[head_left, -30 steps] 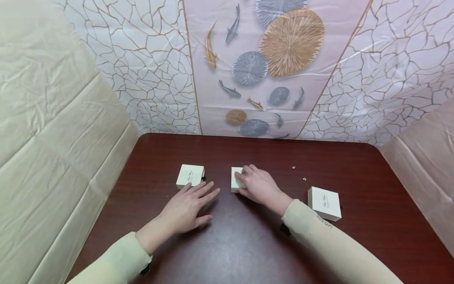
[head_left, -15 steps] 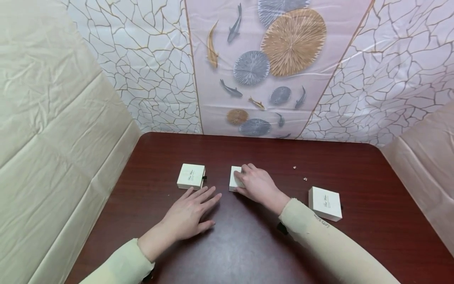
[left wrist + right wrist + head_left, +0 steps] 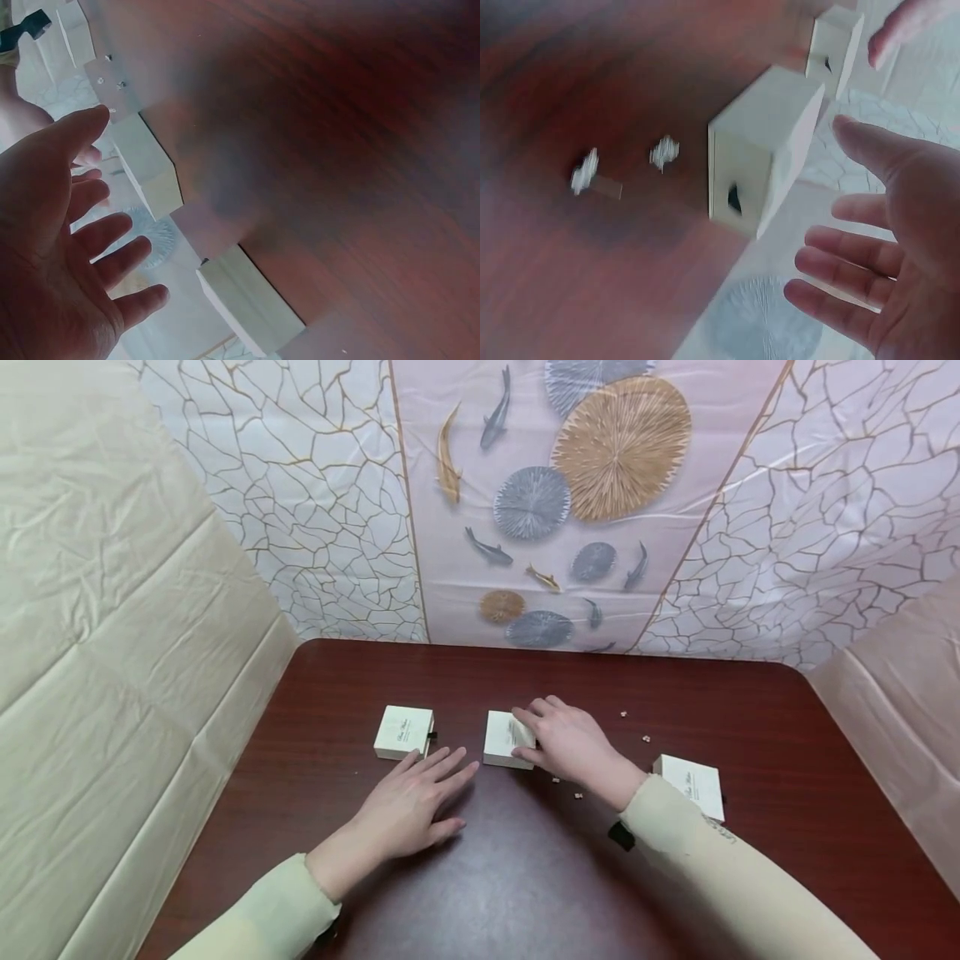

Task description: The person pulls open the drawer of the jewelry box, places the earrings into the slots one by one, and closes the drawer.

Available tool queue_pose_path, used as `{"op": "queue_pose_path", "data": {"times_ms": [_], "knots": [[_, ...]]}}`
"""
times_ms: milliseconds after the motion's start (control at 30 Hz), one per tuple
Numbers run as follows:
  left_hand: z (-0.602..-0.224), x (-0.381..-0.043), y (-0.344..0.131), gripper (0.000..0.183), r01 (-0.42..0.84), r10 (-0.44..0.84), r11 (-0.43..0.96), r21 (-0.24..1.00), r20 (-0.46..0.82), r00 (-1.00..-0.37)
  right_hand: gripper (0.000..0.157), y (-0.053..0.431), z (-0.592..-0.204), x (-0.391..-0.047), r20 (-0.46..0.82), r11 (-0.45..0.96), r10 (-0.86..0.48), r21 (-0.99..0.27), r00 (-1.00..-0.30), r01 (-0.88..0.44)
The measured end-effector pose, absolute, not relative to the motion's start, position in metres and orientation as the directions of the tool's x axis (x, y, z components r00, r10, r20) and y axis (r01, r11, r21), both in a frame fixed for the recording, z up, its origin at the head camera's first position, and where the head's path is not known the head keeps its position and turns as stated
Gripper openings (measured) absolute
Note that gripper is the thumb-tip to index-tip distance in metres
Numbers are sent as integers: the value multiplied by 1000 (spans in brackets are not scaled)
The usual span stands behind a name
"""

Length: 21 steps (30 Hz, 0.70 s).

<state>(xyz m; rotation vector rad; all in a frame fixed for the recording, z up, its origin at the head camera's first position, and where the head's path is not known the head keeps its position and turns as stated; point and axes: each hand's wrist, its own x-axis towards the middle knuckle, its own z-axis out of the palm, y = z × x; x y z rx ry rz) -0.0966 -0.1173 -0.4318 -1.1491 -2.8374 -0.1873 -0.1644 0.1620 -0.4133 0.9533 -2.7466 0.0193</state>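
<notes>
My right hand point(image 3: 573, 739) hovers at the right side of the middle white box point(image 3: 497, 745), its fingers loosely bent and holding nothing. In the right wrist view those fingers are apart from that box, whose drawer end carries a small black tab point(image 3: 735, 199). Two small silvery pieces point(image 3: 664, 152), blurred like stud earrings, lie beside it. My left hand point(image 3: 401, 814) is spread palm down, with its fingertips close to the near edge of the left white box point(image 3: 403, 731). Nothing is in its grasp.
A third white box point(image 3: 693, 781) sits on the right, partly behind my right sleeve. Two more small silvery pieces point(image 3: 646, 739) lie between it and the table's far edge. Patterned cloth point(image 3: 525, 568) hangs behind the dark red table point(image 3: 465, 893).
My right hand has let go of the middle box and moved off to the right. Two small silvery pieces near that box now show. My left hand has shifted slightly right.
</notes>
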Motion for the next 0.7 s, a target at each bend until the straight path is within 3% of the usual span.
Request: {"op": "queue_pose_path", "data": {"times_ms": [700], "knots": [[-435, -150, -52, 72, 734, 729, 675, 67, 90, -679, 51, 236, -392, -150, 76, 851, -502, -139, -862, -507]]}}
